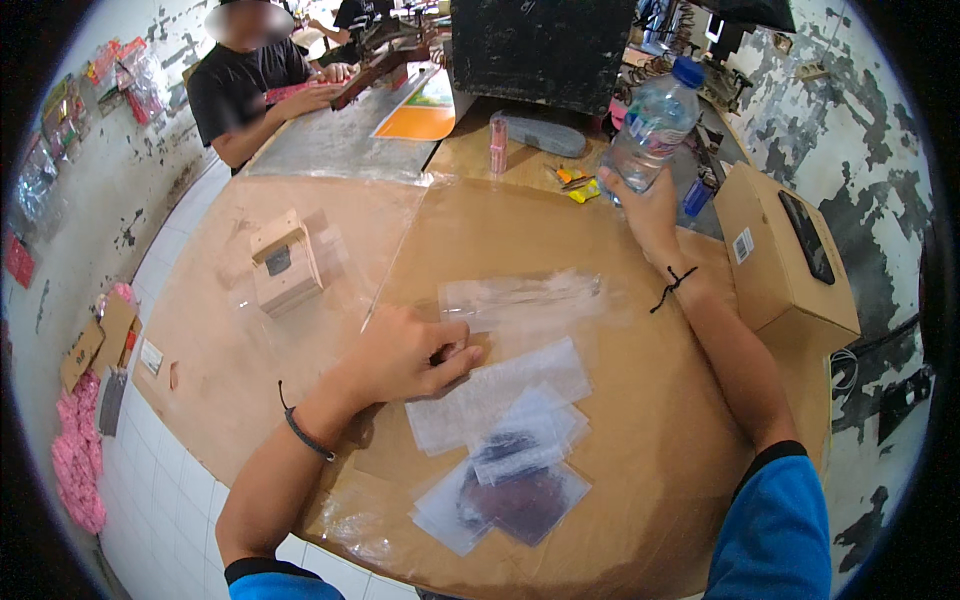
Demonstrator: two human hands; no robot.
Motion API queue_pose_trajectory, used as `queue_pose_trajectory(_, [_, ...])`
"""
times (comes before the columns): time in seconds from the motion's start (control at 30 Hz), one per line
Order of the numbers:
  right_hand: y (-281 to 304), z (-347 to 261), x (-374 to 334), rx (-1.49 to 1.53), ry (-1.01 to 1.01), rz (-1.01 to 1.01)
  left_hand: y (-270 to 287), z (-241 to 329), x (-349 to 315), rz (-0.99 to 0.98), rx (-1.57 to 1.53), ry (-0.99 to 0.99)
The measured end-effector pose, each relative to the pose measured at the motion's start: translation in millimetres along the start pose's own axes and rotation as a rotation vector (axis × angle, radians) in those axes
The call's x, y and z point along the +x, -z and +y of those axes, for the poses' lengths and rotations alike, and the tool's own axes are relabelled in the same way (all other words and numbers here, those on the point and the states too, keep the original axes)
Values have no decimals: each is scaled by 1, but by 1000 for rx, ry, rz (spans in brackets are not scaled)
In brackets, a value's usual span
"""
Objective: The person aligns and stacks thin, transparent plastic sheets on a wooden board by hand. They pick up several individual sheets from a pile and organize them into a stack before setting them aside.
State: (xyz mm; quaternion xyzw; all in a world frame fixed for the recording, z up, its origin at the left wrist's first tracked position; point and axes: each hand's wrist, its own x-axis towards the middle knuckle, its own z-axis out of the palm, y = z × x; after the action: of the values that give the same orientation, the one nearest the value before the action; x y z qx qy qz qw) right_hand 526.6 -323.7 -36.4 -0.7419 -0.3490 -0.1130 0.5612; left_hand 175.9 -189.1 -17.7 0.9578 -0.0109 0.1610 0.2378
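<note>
My right hand (648, 212) is closed around the lower part of a clear plastic water bottle (655, 125) with a blue cap, at the far right of the table. The bottle tilts to the right. My left hand (405, 355) rests in a loose fist near the table's middle, thumb and forefinger curled, with nothing visible in it. Just right of it lie several clear plastic sleeves (520, 395), spread in an overlapping pile. Under the lower ones a dark round patch (515, 500) shows. A long clear plastic strip (520, 300) lies beyond the left hand.
Left of centre stands a small wooden block holder (285, 265). A cardboard box (785, 260) carries a dark phone (806, 238) at right. Near the bottle are a yellow wrapper (582, 190), a blue lighter (698, 195) and a pink tube (498, 145). Another person (250, 90) works at far left.
</note>
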Motion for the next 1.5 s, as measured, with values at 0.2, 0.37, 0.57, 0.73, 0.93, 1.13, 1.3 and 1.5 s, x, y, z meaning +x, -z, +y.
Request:
queue_pose_trajectory(0.2, [-2,3,7,7,141,-6,5,7,5,-25,-44,-21])
queue_pose_trajectory(0.37, [-4,-14,5,-40,126,-126,3,0,2,-32,-27,-18])
queue_pose_trajectory(0.57, [-6,10,14,-15,53,-111,4,2,4,-39,-26,-30])
queue_pose_trajectory(0.73, [-6,3,10,1,21,-93,5,1,2,-32,-42,-41])
queue_pose_trajectory(0.93, [-5,-9,6,-63,84,-129,5,0,1,-42,-39,-48])
queue_pose_trajectory(1.13, [-5,-6,6,-16,107,-171,5,0,1,-45,-61,-47])
queue_pose_trajectory(1.3, [-4,-6,5,-57,122,-140,5,-1,1,-44,-64,-44])
queue_pose_trajectory(1.5, [-6,-3,5,-24,167,-179,5,-1,1,-55,-65,-36])
